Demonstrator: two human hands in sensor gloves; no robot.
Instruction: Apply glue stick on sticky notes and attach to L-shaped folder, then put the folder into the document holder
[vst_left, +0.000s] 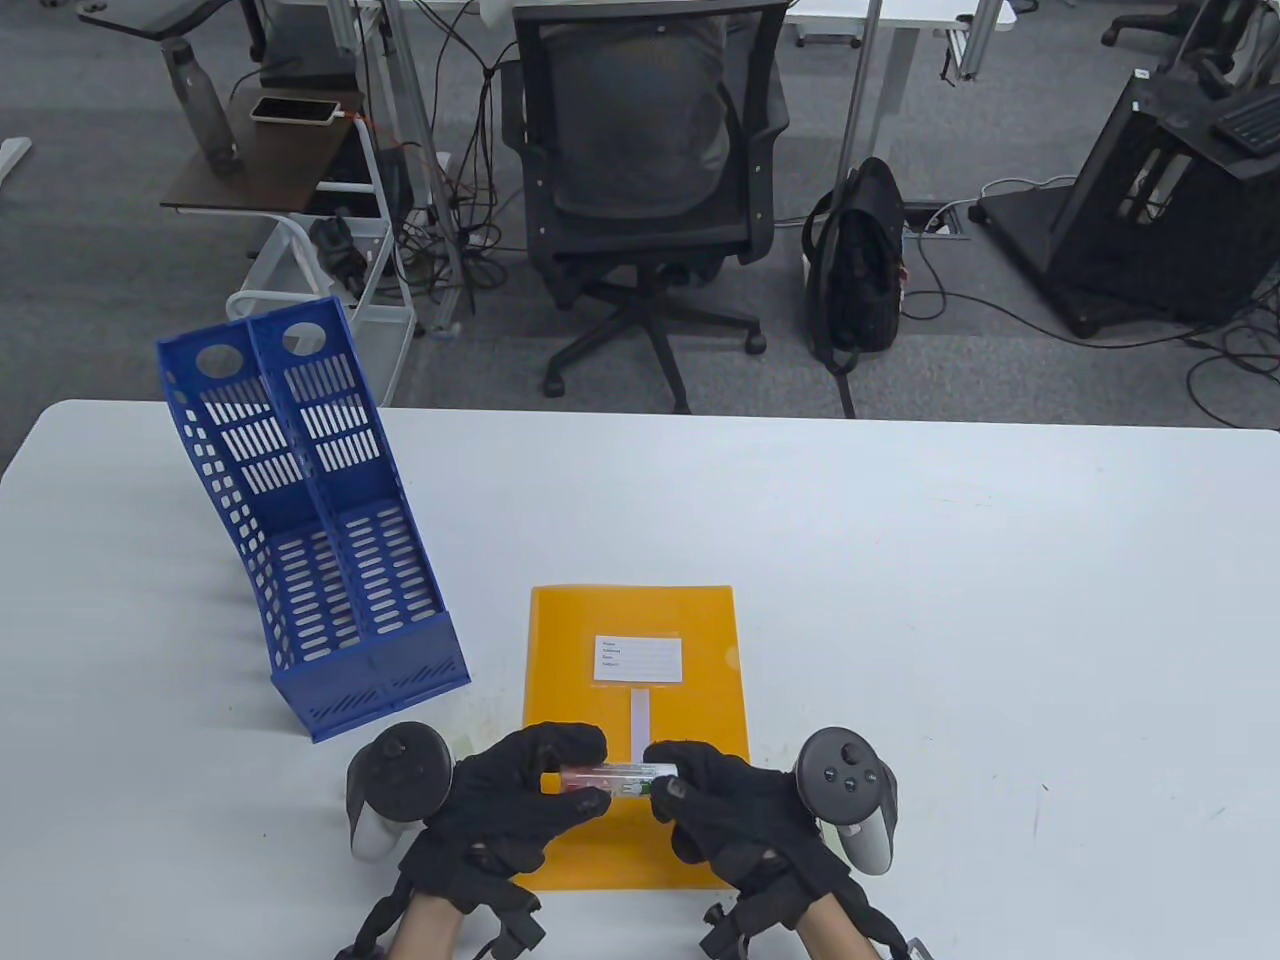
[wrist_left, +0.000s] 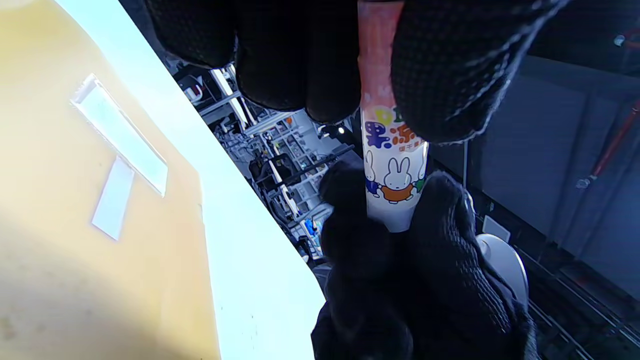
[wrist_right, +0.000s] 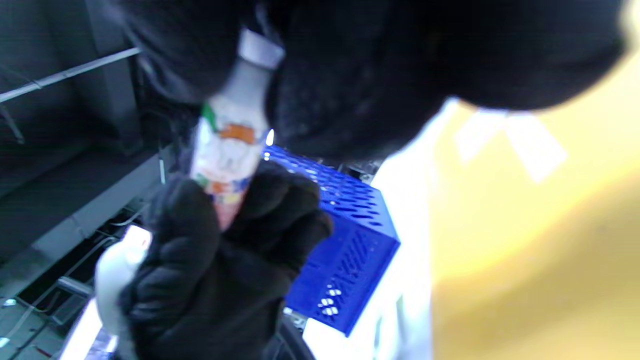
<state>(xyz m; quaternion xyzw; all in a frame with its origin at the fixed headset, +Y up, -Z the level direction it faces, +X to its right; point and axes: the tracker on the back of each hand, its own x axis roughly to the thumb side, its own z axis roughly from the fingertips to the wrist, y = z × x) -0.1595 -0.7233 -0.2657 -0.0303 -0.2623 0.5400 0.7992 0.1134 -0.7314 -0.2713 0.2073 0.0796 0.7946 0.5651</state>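
Left hand (vst_left: 520, 790) and right hand (vst_left: 730, 810) both clamped on glue stick (vst_left: 615, 775) above yellow folder (vst_left: 700, 620) near edge — risk: cap slips, glue smears folder, missing narrow sticky note (vst_left: 640, 715).

Orange folder (vst_left: 640, 640), blue perforated holder (vst_left: 330, 560), rabbit-printed white glue stick (wrist_left: 395, 175), black-gloved hands.

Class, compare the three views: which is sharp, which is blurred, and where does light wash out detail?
Table view: sharp, evenly lit. Left wrist view: glue stick print crisp, yellow folder soft. Right wrist view: blurred throughout, table overexposed white beside the blue holder.
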